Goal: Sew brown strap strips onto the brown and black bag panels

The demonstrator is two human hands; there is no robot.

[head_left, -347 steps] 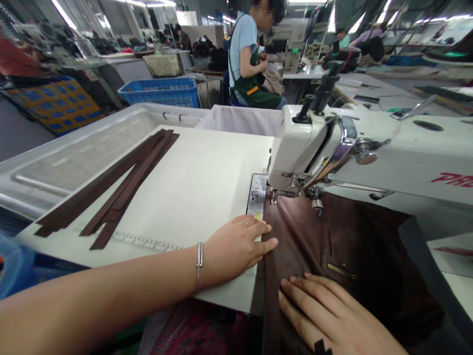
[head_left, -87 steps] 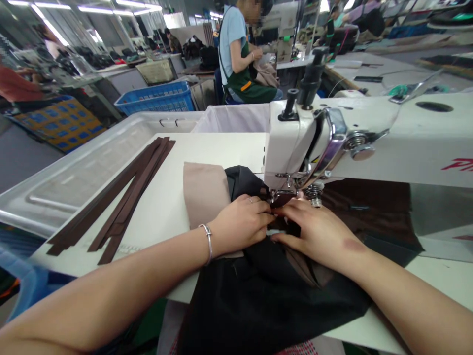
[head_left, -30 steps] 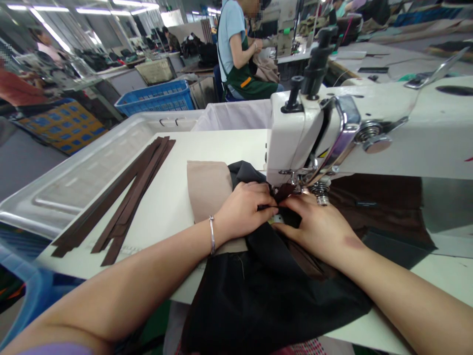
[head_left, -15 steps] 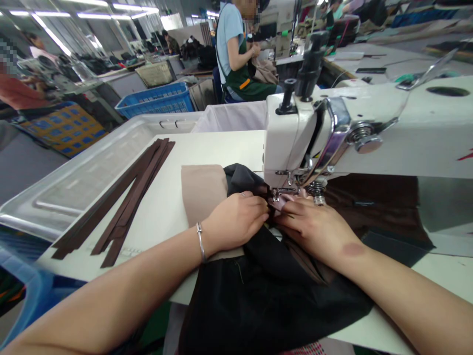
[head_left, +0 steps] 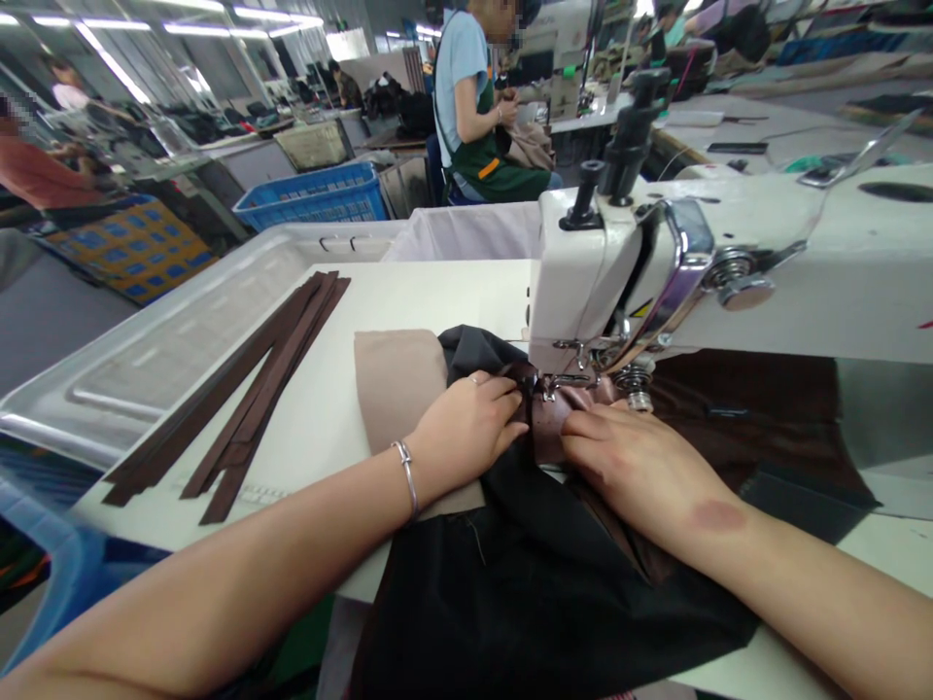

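Observation:
A white sewing machine (head_left: 572, 282) stands over a piece of black and brown fabric (head_left: 510, 574) that spreads across the table and hangs over the front edge. Left of the needle, my left hand (head_left: 473, 418) pinches a fold of this fabric, thumb and fingers close together. My right hand (head_left: 619, 452), fingers curled, grips the brown part just right of the presser foot (head_left: 546, 389). A shiny brown patch lies flat between the hands under the foot. Some fingertips are hidden in the folds. Beneath my left wrist shows a beige cloth piece (head_left: 400, 384).
Dark brown strips (head_left: 269, 389) lie on the white tabletop (head_left: 430, 287) to the left. Behind them is a clear plastic tray (head_left: 182, 331). A blue crate (head_left: 313, 194) and a seated co-worker (head_left: 463, 107) are farther back. Another blue bin (head_left: 65, 554) is at lower left.
My right hand has shifted right and slightly toward me, away from the needle, uncovering more of the brown patch. My left hand stays by the foot, its thumb a little farther from its fingers.

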